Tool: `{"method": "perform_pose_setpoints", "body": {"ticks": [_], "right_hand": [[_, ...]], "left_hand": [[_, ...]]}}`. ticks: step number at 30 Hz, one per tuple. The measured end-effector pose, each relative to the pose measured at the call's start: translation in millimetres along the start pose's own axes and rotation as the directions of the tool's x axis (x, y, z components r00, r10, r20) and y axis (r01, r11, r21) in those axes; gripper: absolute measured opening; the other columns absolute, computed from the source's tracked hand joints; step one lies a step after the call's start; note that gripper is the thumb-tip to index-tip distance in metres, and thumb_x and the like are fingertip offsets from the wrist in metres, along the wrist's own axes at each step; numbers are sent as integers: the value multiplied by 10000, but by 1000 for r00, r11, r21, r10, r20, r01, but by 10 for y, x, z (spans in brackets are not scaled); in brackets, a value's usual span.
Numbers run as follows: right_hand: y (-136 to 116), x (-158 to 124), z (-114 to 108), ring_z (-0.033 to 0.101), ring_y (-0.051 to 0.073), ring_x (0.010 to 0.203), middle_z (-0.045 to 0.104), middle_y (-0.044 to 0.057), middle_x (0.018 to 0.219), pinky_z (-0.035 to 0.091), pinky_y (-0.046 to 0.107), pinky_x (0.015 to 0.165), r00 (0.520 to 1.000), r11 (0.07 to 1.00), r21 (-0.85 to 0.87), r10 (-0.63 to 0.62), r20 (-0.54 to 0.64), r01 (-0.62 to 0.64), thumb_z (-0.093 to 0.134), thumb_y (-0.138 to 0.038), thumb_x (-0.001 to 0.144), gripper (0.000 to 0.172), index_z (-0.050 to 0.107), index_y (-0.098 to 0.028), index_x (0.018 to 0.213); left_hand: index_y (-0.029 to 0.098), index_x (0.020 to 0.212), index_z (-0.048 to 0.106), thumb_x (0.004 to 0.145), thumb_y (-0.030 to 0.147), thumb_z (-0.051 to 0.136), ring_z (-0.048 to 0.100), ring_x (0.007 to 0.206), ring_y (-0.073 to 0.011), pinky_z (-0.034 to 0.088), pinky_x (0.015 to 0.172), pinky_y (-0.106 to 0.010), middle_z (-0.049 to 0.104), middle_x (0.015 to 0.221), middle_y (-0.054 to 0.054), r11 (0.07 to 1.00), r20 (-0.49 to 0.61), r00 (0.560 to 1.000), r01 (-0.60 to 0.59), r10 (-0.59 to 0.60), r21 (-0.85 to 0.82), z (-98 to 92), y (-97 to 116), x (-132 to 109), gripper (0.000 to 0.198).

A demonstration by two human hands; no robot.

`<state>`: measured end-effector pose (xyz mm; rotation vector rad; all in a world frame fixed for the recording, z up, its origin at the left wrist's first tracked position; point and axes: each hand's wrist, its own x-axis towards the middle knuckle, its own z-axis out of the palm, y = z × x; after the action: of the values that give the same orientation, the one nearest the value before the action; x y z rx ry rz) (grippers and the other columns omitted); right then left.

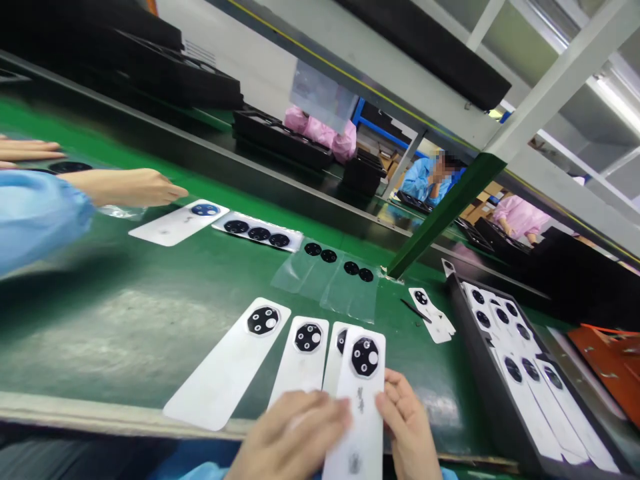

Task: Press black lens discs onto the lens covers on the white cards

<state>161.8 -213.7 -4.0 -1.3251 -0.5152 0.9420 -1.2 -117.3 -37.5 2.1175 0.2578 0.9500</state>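
A white phone back cover (367, 417) with a black round camera area stands tilted up at the table's front edge. My right hand (409, 427) grips its right edge between thumb and fingers. My left hand (295, 433), blurred, has its fingers stretched out at the cover's left edge; whether they press on it I cannot tell. Behind the held cover another white cover (333, 360) is partly hidden. To its left lie a second cover (300, 360) and a third cover (227, 367), both on the green table (125, 333).
Clear plastic sheets (350, 290) with black discs and a strip of three black rings (259, 233) lie farther back. A black tray (480, 380) of covers stands right, near a dark thin tool (416, 311). A co-worker's hand (135, 187) reaches toward another cover (175, 223).
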Motion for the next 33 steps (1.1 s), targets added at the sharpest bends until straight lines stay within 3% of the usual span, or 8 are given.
{"method": "perform_pose_setpoints", "body": {"ticks": [2,3,7,10,12,14,22,33], "right_hand": [[23,75,182,616,156,610,680,17,731,440,238,533,992,1000,-5,26,121,-25,680,-437,745,395,530,-192,1015],[40,105,273,605,146,578,668,8,705,434,233,523,983,999,-11,40,178,-39,677,-447,745,399,525,-193,1013],[42,188,571,536,89,487,612,-10,761,402,197,442,937,993,-104,90,337,-58,663,-483,738,386,517,-201,958],[-155,360,625,547,92,547,572,-3,855,421,199,441,907,943,-332,121,402,22,651,-453,748,351,528,-210,969],[-375,640,550,585,130,693,590,1,833,460,229,563,903,804,-552,44,426,221,611,-380,791,288,554,-206,1014],[-593,1071,403,591,135,760,614,-11,816,474,261,684,915,504,-776,-76,397,379,537,-340,846,212,576,-218,1015],[-667,2750,-147,595,166,874,601,52,1023,502,368,772,965,166,-951,-26,262,262,562,-300,874,216,581,-142,1019],[-472,3180,-331,601,131,770,610,32,942,520,306,680,963,3,-970,122,240,242,559,-291,879,193,581,-132,986]], "left_hand": [[317,1376,313,815,333,602,557,1097,-281,461,938,-427,524,1296,-88,952,-218,927,298,-307,-72,-182,-7,40,632],[308,1389,260,812,355,601,564,1075,-270,487,896,-408,504,1299,-97,895,-217,872,404,-439,-186,-263,-9,78,672],[281,1404,113,788,450,611,599,999,-245,516,802,-354,522,1263,-114,542,112,762,547,-638,-638,-487,-24,224,809],[285,1402,76,763,457,648,625,931,-236,507,789,-339,586,1191,-95,412,180,727,555,-663,-723,-588,-34,258,875],[294,1395,101,762,445,654,618,959,-241,496,804,-332,611,1154,-77,400,158,704,557,-692,-728,-643,-42,262,854],[294,1388,130,761,443,656,604,997,-243,483,828,-330,615,1146,-69,401,132,683,562,-718,-723,-683,-59,264,831],[280,1385,134,755,437,654,553,1093,-250,449,879,-343,541,1250,-81,380,107,683,522,-723,-764,-710,-201,258,832],[250,1357,179,739,354,660,586,1011,-232,454,837,-347,577,1152,-72,310,145,722,458,-677,-833,-755,-312,311,790]]}}
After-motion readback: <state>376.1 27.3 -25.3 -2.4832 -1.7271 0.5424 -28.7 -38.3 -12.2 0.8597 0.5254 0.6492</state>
